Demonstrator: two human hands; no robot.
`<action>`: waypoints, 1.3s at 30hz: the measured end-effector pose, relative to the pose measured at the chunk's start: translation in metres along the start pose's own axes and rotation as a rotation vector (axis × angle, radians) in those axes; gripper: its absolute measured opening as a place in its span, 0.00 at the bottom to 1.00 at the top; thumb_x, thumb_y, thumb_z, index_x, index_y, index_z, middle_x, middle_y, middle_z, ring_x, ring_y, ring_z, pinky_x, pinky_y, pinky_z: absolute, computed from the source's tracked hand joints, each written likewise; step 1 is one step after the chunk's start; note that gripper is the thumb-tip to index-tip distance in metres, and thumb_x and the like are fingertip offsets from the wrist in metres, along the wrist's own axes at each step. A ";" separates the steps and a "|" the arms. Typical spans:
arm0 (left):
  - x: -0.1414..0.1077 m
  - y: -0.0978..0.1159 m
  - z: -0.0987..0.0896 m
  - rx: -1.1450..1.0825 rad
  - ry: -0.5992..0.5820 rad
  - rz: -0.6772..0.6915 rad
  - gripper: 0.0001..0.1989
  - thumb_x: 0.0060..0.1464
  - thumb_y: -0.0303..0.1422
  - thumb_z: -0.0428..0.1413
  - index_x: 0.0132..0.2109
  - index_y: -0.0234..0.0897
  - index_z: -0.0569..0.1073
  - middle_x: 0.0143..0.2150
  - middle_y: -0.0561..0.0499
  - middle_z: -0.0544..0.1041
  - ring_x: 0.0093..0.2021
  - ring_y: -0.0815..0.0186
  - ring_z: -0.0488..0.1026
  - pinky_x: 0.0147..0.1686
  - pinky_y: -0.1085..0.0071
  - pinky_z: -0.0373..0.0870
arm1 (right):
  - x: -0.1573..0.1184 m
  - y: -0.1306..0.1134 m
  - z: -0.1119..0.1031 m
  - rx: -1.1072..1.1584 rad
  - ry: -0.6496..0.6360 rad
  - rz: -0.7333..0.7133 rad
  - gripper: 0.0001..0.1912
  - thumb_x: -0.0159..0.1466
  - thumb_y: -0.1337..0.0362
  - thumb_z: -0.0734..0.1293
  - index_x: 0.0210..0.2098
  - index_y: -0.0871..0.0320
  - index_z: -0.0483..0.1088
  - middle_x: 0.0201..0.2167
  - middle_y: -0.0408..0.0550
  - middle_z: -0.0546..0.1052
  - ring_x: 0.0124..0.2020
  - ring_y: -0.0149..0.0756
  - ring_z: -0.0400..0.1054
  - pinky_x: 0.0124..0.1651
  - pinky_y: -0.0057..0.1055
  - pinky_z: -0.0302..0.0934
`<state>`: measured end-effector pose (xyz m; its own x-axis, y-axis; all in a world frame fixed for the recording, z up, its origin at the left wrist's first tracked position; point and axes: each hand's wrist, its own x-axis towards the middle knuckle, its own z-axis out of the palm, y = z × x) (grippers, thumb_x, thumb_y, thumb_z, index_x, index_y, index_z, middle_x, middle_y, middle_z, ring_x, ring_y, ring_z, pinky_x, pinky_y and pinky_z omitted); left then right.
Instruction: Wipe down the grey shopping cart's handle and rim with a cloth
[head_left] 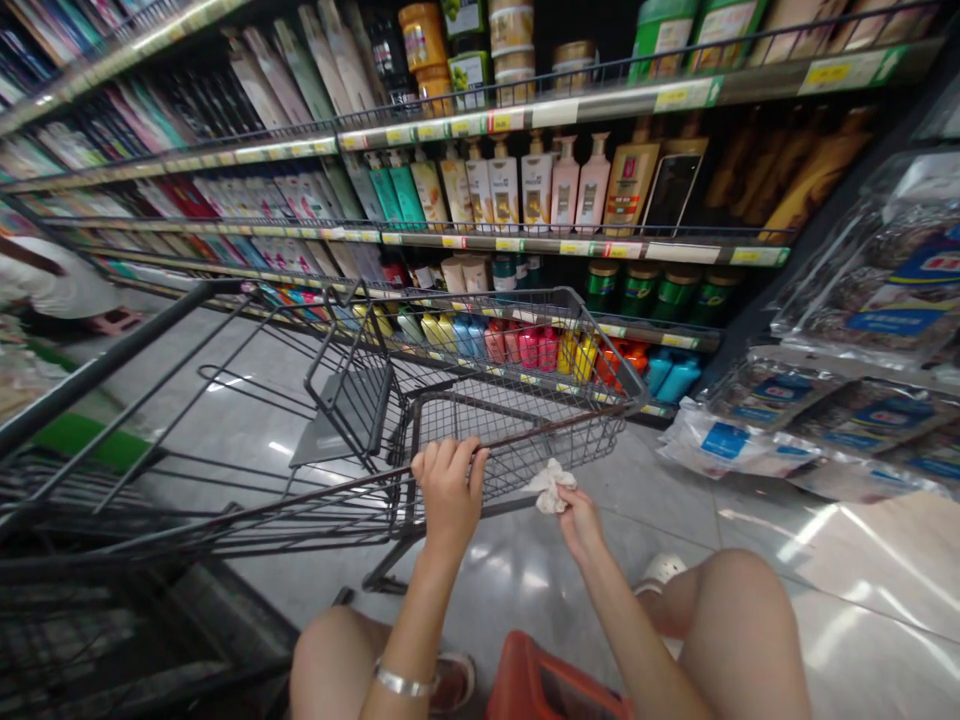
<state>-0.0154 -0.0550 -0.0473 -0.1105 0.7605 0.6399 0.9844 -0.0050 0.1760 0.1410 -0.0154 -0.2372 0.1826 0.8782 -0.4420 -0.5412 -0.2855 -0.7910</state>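
Observation:
A dark metal shopping cart (pixel 517 420) stands in front of me, its wire basket pointing to the right. My left hand (pixel 450 485) is wrapped over the near top rail of the cart, fingers curled round it. Between the thumb and fingers of my right hand (pixel 579 520) is a crumpled white tissue (pixel 553 486), held just beside the near side of the basket. Whether the tissue touches the wires I cannot tell. The cart's grey fold-down seat (pixel 341 415) shows left of my left hand.
Shelves (pixel 525 240) of shampoo and lotion bottles run along the far side. Plastic-wrapped packs (pixel 855 400) are stacked at right. Below me, between my knees, is a red-orange plastic object (pixel 525 680). A person in white (pixel 45 280) is at far left, near another cart (pixel 112 640).

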 end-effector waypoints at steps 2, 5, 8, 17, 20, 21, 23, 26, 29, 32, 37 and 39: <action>-0.001 0.002 -0.002 0.000 0.002 -0.001 0.09 0.60 0.36 0.50 0.38 0.39 0.73 0.29 0.51 0.72 0.34 0.63 0.64 0.39 0.64 0.53 | 0.006 0.009 -0.002 -0.012 0.108 0.096 0.08 0.39 0.69 0.72 0.20 0.61 0.69 0.19 0.45 0.74 0.20 0.33 0.69 0.22 0.28 0.64; -0.003 0.005 -0.004 -0.011 -0.012 -0.004 0.09 0.60 0.36 0.50 0.38 0.39 0.73 0.29 0.51 0.72 0.34 0.63 0.64 0.39 0.64 0.53 | 0.013 0.020 0.005 -0.030 0.229 0.190 0.09 0.38 0.73 0.70 0.17 0.59 0.66 0.13 0.39 0.70 0.15 0.30 0.65 0.17 0.25 0.59; -0.005 0.007 -0.004 -0.014 -0.028 -0.013 0.10 0.61 0.37 0.49 0.38 0.40 0.73 0.29 0.51 0.72 0.34 0.63 0.65 0.39 0.64 0.53 | 0.016 0.028 0.015 -0.034 0.305 0.227 0.10 0.39 0.76 0.68 0.17 0.58 0.63 0.12 0.36 0.68 0.13 0.29 0.63 0.16 0.23 0.56; -0.004 0.013 -0.003 -0.008 -0.023 -0.013 0.10 0.61 0.37 0.49 0.38 0.39 0.73 0.29 0.51 0.72 0.34 0.63 0.64 0.39 0.65 0.53 | 0.008 0.028 0.032 -0.007 0.357 0.217 0.07 0.45 0.71 0.69 0.23 0.57 0.66 0.13 0.36 0.70 0.17 0.32 0.68 0.20 0.26 0.61; -0.003 0.014 -0.003 -0.014 -0.015 -0.019 0.11 0.61 0.37 0.48 0.38 0.39 0.73 0.29 0.51 0.72 0.34 0.63 0.64 0.39 0.65 0.53 | 0.010 0.026 0.039 0.015 0.382 0.214 0.09 0.44 0.69 0.70 0.22 0.57 0.65 0.13 0.37 0.70 0.16 0.33 0.68 0.18 0.26 0.62; -0.003 0.014 -0.003 -0.015 -0.009 -0.017 0.11 0.61 0.37 0.48 0.38 0.39 0.73 0.29 0.51 0.72 0.34 0.63 0.64 0.39 0.65 0.53 | 0.011 0.025 0.041 0.022 0.388 0.212 0.09 0.43 0.69 0.70 0.22 0.57 0.65 0.13 0.37 0.70 0.16 0.33 0.68 0.18 0.27 0.62; -0.003 0.014 -0.002 -0.017 0.001 -0.014 0.10 0.61 0.36 0.49 0.37 0.39 0.73 0.29 0.51 0.72 0.34 0.63 0.63 0.39 0.65 0.53 | 0.011 0.024 0.044 0.035 0.395 0.206 0.10 0.42 0.69 0.71 0.21 0.57 0.64 0.12 0.37 0.70 0.16 0.34 0.68 0.18 0.27 0.62; -0.004 0.013 0.001 -0.023 0.020 -0.017 0.10 0.61 0.37 0.49 0.37 0.39 0.73 0.29 0.51 0.72 0.34 0.63 0.63 0.39 0.64 0.53 | 0.010 0.021 0.045 0.048 0.400 0.193 0.11 0.41 0.71 0.70 0.21 0.57 0.64 0.12 0.36 0.70 0.15 0.32 0.67 0.17 0.27 0.62; -0.004 0.013 0.002 -0.029 0.039 -0.016 0.11 0.61 0.37 0.49 0.37 0.39 0.73 0.29 0.51 0.72 0.34 0.62 0.63 0.39 0.64 0.52 | 0.008 0.019 0.043 0.058 0.387 0.184 0.11 0.41 0.72 0.70 0.21 0.57 0.64 0.13 0.36 0.71 0.15 0.31 0.67 0.18 0.26 0.63; -0.005 0.014 0.000 -0.034 0.032 -0.006 0.10 0.60 0.36 0.50 0.37 0.38 0.73 0.29 0.51 0.72 0.34 0.63 0.63 0.39 0.65 0.52 | 0.007 0.017 0.040 0.066 0.364 0.190 0.11 0.41 0.72 0.69 0.20 0.57 0.62 0.13 0.35 0.70 0.15 0.30 0.67 0.19 0.26 0.63; -0.005 0.016 -0.003 -0.037 0.028 -0.007 0.09 0.60 0.35 0.50 0.37 0.38 0.73 0.29 0.51 0.72 0.34 0.63 0.63 0.40 0.66 0.53 | 0.005 0.014 0.036 0.064 0.293 0.179 0.11 0.41 0.70 0.69 0.18 0.57 0.60 0.12 0.35 0.68 0.14 0.29 0.65 0.18 0.26 0.62; -0.006 0.016 -0.003 -0.037 0.034 -0.005 0.09 0.60 0.35 0.50 0.37 0.38 0.73 0.29 0.51 0.72 0.34 0.63 0.63 0.40 0.66 0.53 | 0.002 0.011 0.035 0.063 0.265 0.167 0.12 0.41 0.69 0.70 0.17 0.57 0.59 0.12 0.35 0.67 0.14 0.29 0.64 0.18 0.26 0.62</action>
<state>0.0007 -0.0616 -0.0456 -0.1208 0.7379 0.6640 0.9782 -0.0255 0.2063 0.1065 -0.0034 -0.2316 0.2900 0.6887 -0.6646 -0.6295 -0.3857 -0.6745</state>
